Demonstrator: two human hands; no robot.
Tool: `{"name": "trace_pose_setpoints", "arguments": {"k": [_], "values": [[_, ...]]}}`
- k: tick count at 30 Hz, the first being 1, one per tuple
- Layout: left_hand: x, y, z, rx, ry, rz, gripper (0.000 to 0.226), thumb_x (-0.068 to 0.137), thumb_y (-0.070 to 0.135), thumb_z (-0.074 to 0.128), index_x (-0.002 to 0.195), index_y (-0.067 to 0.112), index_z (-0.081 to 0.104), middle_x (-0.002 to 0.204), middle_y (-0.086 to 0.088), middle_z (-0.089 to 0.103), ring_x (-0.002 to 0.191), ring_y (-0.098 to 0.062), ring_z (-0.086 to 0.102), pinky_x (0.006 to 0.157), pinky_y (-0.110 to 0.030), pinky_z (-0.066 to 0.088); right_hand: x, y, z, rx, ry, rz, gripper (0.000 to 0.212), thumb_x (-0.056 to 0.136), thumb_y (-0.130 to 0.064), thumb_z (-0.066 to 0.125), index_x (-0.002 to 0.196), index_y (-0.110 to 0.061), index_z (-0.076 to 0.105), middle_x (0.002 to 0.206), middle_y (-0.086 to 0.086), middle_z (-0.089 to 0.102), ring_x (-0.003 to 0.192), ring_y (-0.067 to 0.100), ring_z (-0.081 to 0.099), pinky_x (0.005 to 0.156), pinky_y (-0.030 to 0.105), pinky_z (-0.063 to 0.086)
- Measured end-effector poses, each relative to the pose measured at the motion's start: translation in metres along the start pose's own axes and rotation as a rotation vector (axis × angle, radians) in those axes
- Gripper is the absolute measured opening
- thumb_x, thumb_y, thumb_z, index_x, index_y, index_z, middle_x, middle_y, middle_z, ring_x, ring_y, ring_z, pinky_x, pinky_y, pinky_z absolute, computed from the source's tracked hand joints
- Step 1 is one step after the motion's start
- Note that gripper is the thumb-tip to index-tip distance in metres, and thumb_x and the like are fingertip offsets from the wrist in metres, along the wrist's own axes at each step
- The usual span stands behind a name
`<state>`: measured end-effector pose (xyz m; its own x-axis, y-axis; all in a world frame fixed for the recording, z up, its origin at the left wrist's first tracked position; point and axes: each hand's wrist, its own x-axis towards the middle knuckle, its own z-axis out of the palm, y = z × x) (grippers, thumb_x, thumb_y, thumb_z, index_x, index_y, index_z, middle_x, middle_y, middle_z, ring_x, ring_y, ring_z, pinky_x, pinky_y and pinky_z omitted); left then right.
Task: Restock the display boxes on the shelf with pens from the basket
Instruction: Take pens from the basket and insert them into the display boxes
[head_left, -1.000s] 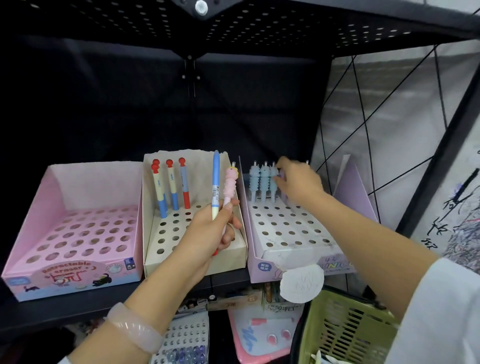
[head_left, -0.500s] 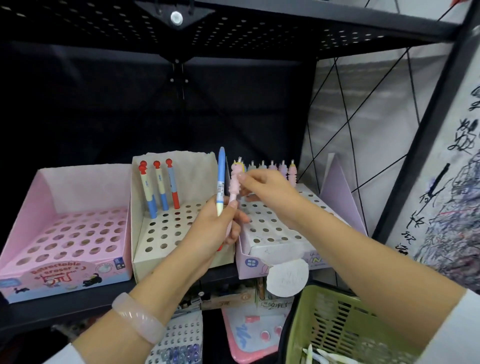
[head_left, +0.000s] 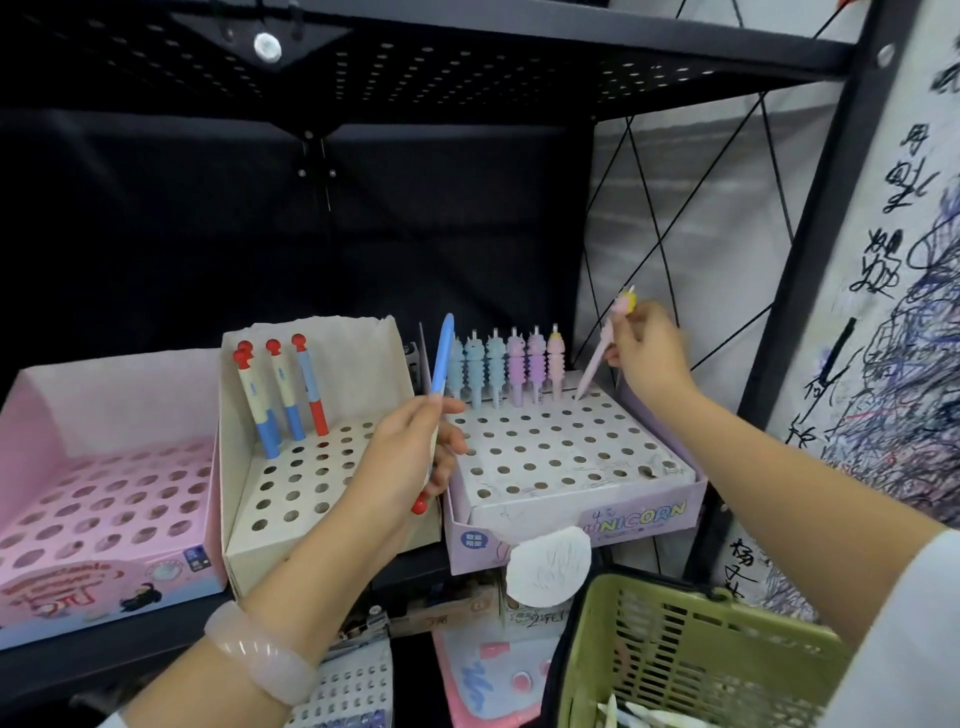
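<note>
My right hand (head_left: 647, 351) pinches a pink unicorn pen (head_left: 597, 358), tilted, its tip at the back row of the purple unicorn display box (head_left: 571, 514). Several blue, purple and pink unicorn pens (head_left: 501, 366) stand in that row, left of the held pen. My left hand (head_left: 410, 457) grips a blue pen (head_left: 440, 364) upright, between the beige display box (head_left: 311, 540) and the unicorn box; a red tip shows below the palm. Three red-topped pens (head_left: 280, 395) stand in the beige box. The green basket (head_left: 691, 644) sits at the lower right with pale pens inside.
An empty pink eraser display box (head_left: 98, 577) stands at the left of the black shelf. A perforated black shelf (head_left: 467, 57) hangs overhead. A black frame post (head_left: 810, 249) and a scribbled test sheet stand to the right. More stock lies on the lower shelf.
My right hand took the pink unicorn pen from my left hand and carried it right to the unicorn box's back row. My left hand keeps the blue pen.
</note>
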<state>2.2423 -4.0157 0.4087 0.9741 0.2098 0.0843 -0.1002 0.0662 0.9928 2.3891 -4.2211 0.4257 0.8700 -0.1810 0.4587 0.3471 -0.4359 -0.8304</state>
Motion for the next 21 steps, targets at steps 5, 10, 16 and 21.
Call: {"name": "trace_pose_setpoints", "arguments": {"k": [5, 10, 16, 21], "values": [[0.0, -0.002, -0.001, -0.006, 0.003, 0.0, 0.029, 0.1, 0.016, 0.031, 0.1, 0.008, 0.059, 0.056, 0.0, 0.054, 0.038, -0.009, 0.035, 0.033, -0.014, 0.024, 0.004, 0.001, 0.006, -0.177, -0.072, -0.123, 0.022, 0.097, -0.033, 0.044, 0.096, -0.012, 0.048, 0.092, 0.016, 0.067, 0.077, 0.03, 0.065, 0.076, 0.045, 0.054], [0.001, -0.003, -0.002, -0.006, -0.003, 0.015, 0.028, 0.1, 0.015, 0.031, 0.1, 0.01, 0.058, 0.054, 0.002, 0.055, 0.036, -0.008, 0.037, 0.032, -0.015, 0.025, 0.0, 0.0, 0.016, -0.357, -0.178, -0.149, 0.027, 0.099, -0.03, 0.04, 0.106, -0.006, 0.049, 0.077, 0.012, 0.063, 0.074, 0.031, 0.064, 0.071, 0.04, 0.053], [-0.001, -0.005, -0.01, -0.063, -0.012, 0.026, 0.019, 0.1, 0.015, 0.034, 0.098, 0.012, 0.053, 0.057, 0.002, 0.062, 0.04, -0.01, 0.045, 0.037, -0.021, 0.032, 0.002, -0.005, 0.02, -0.514, -0.264, -0.041, 0.027, 0.1, -0.025, 0.038, 0.105, -0.002, 0.051, 0.085, 0.015, 0.059, 0.079, 0.03, 0.058, 0.064, 0.031, 0.041], [-0.004, -0.005, -0.022, -0.127, -0.002, 0.024, 0.014, 0.098, 0.013, 0.04, 0.094, 0.009, 0.052, 0.07, -0.005, 0.072, 0.055, -0.011, 0.063, 0.047, -0.019, 0.05, -0.013, 0.001, 0.028, -0.568, -0.271, 0.036, 0.028, 0.098, -0.022, 0.043, 0.115, -0.002, 0.049, 0.102, 0.021, 0.063, 0.09, 0.035, 0.06, 0.069, 0.035, 0.046]]}}
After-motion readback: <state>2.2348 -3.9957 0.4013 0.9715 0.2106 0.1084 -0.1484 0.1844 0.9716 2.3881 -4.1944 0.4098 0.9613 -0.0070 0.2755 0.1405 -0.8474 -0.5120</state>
